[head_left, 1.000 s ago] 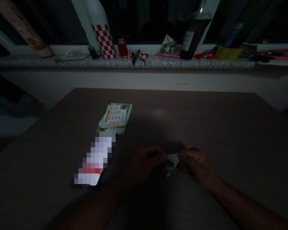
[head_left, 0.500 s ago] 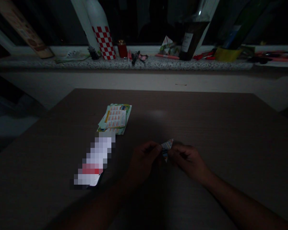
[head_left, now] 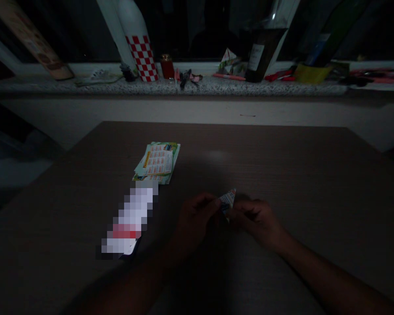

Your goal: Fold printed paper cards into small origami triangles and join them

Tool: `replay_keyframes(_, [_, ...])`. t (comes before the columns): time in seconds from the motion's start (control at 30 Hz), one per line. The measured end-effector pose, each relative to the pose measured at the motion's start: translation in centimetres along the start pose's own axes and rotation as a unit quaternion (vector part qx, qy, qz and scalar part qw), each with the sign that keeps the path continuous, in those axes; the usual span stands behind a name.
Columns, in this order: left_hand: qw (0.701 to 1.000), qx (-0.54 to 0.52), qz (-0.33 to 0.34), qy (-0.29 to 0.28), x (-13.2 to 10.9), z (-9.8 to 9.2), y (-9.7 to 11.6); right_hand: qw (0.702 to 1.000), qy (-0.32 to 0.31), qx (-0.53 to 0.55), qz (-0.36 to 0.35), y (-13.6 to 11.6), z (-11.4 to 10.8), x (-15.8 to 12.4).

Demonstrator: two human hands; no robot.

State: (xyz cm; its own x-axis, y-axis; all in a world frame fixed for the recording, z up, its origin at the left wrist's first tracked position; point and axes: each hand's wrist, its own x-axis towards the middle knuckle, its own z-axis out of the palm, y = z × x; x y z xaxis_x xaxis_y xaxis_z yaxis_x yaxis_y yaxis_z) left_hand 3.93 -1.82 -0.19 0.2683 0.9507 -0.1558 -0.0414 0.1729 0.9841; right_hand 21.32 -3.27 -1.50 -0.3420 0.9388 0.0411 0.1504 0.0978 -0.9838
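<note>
Both my hands meet over the dark wooden table (head_left: 282, 157), pinching a small folded piece of printed paper (head_left: 228, 200) between them. My left hand (head_left: 197, 218) grips its left side with curled fingers. My right hand (head_left: 256, 221) grips its right side, and a pointed tip of the paper sticks up between the fingertips. A small stack of colourful printed paper sheets (head_left: 157, 162) lies on the table to the left of my hands, apart from them.
A blurred bright flat object (head_left: 129, 221) lies on the table left of my left hand. Behind the table runs a speckled windowsill (head_left: 85, 85) crowded with a red-checked white cylinder (head_left: 141, 52), a small red jar (head_left: 167, 66), a dark bottle (head_left: 261, 52) and pens.
A second ago the paper sat lower, flatter between my hands. Both hands have since moved slightly up and left, and the paper now stands with its tip up.
</note>
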Motion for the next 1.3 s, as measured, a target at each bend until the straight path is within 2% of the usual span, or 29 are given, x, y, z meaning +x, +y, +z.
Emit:
replay_keyframes(0.27, [1.0, -0.024, -0.008, -0.004, 0.13, 0.21, -0.31, 0.999, 0.025, 0.016, 0.031, 0.39, 0.29, -0.22])
replay_keyframes(0.37, [0.999, -0.04, -0.018, 0.002, 0.15, 0.19, -0.31, 0.999, 0.01, 0.036, 0.035, 0.34, 0.34, -0.29])
replay_keyframes(0.53, [0.998, -0.061, -0.031, 0.011, 0.09, 0.21, -0.19, 1.0, -0.002, 0.0, 0.016, -0.02, 0.26, -0.27])
replay_keyframes(0.8, [0.996, -0.086, -0.028, 0.011, 0.26, 0.02, -0.38, 0.999, -0.011, 0.035, 0.015, 0.18, 0.32, -0.29])
replay_keyframes(1.03, [0.981, -0.177, -0.078, -0.022, 0.51, 0.1, -0.52, 0.991, 0.021, 0.13, 0.01, 0.32, -0.06, -0.15])
replay_keyframes(1.3, [0.964, -0.227, -0.129, -0.045, 0.45, 0.08, -0.31, 0.992, -0.002, 0.125, 0.004, 0.28, -0.47, -0.12])
